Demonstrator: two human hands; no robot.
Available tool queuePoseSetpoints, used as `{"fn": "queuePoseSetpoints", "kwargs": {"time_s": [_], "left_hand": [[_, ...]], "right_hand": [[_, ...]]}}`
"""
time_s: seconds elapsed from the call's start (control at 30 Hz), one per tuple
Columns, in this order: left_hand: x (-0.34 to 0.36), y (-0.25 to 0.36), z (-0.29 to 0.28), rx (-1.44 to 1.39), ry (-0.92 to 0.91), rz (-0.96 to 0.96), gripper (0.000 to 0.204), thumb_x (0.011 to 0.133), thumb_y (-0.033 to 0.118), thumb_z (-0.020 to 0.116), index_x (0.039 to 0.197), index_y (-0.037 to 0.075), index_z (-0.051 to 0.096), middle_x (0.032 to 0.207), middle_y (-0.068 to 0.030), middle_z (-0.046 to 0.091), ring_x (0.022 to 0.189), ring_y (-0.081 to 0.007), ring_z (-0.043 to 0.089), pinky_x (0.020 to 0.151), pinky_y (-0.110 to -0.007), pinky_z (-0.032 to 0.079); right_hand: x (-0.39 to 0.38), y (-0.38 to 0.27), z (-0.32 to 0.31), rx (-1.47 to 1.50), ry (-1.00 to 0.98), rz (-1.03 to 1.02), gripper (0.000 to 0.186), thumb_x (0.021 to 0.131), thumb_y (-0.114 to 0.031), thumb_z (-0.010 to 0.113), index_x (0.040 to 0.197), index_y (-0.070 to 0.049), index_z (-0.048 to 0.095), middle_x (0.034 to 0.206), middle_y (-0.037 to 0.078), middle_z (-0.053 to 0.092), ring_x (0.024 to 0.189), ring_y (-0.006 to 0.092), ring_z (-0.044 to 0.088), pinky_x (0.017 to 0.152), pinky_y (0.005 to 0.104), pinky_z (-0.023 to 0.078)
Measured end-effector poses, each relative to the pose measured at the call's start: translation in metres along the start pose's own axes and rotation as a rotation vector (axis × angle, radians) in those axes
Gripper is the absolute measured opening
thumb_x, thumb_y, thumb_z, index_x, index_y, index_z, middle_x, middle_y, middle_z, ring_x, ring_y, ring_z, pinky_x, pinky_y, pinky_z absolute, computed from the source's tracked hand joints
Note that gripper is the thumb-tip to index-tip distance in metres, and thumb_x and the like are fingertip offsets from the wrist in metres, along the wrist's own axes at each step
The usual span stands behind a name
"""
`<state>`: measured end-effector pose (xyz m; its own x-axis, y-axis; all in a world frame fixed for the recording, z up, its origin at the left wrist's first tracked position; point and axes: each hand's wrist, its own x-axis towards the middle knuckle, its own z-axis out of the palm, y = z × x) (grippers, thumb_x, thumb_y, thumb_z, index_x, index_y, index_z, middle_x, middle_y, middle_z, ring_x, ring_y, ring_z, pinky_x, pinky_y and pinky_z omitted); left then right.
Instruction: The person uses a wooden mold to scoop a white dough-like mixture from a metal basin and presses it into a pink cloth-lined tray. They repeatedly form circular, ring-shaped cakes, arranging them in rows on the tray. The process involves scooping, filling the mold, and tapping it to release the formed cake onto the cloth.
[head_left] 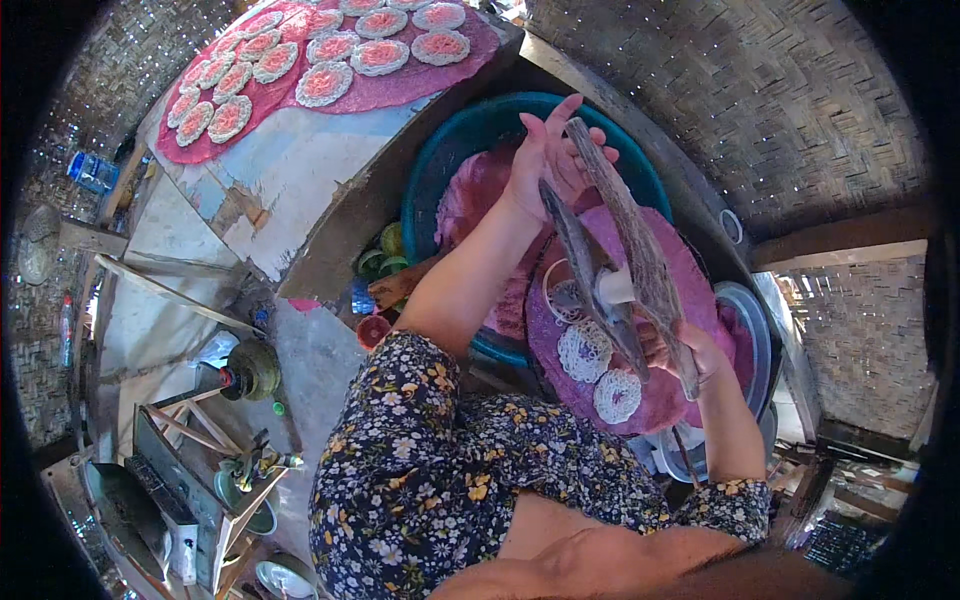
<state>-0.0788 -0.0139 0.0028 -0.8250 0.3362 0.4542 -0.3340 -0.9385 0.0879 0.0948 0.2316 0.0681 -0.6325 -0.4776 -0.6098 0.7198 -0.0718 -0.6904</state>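
Two rough wooden bars (pixel 636 235) of a hand press slant over a round, pink-covered surface, with a white cylinder (pixel 616 287) between them. At the bars' far ends is my left hand (pixel 550 160), palm turned up. Its thumb and fingers are spread, some reaching behind the longer bar. My right hand (pixel 690 355) wraps round the near end of that bar. Below the press lie two white, lacy rounds of thin strands (pixel 617 396) on the pink cloth (pixel 680 270). Beside them a pale ring (pixel 562 290) partly shows behind the darker bar.
A teal basin (pixel 425 170) with pink cloth in it stands beyond my left forearm. On the far-left table, several pink-and-white rounds (pixel 380 57) lie on pink cloth. A clear-rimmed tub (pixel 765 330) is at the right. Green bottles, a wooden frame and a wok (pixel 125 510) stand at lower left.
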Motion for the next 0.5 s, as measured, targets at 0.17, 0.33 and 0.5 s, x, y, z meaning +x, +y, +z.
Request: {"fn": "queuePoseSetpoints", "kwargs": {"time_s": [0.17, 0.33, 0.5], "left_hand": [[0.018, 0.01, -0.002, -0.014, -0.035, 0.004, 0.069, 0.073, 0.062, 0.049, 0.123, 0.016, 0.038, 0.094, -0.0117, 0.058, 0.089, -0.0331, 0.059, 0.074, -0.051, 0.049], [0.026, -0.003, -0.013, -0.056, 0.034, -0.002, 0.06, 0.075, 0.062, 0.047, 0.114, 0.016, 0.045, 0.087, -0.0105, 0.057, 0.086, -0.0322, 0.058, 0.071, -0.05, 0.05], [0.015, -0.032, -0.016, -0.166, 0.165, -0.047, 0.057, 0.076, 0.063, 0.045, 0.11, 0.016, 0.047, 0.085, -0.0096, 0.057, 0.081, -0.031, 0.058, 0.069, -0.049, 0.05]], "right_hand": [[0.014, -0.002, -0.012, -0.093, 0.033, -0.054, 0.073, 0.072, -0.044, 0.064, 0.122, 0.005, 0.043, 0.105, 0.022, 0.057, 0.088, 0.0348, 0.061, 0.078, 0.0441, 0.049], [0.007, -0.017, -0.005, -0.108, 0.143, -0.106, 0.061, 0.073, -0.032, 0.066, 0.118, 0.005, 0.045, 0.095, 0.019, 0.061, 0.082, 0.0283, 0.063, 0.066, 0.0394, 0.054], [-0.014, -0.011, -0.018, -0.088, 0.204, -0.032, 0.057, 0.073, -0.027, 0.066, 0.117, 0.004, 0.046, 0.093, 0.018, 0.061, 0.079, 0.0253, 0.063, 0.067, 0.0414, 0.056]]}}
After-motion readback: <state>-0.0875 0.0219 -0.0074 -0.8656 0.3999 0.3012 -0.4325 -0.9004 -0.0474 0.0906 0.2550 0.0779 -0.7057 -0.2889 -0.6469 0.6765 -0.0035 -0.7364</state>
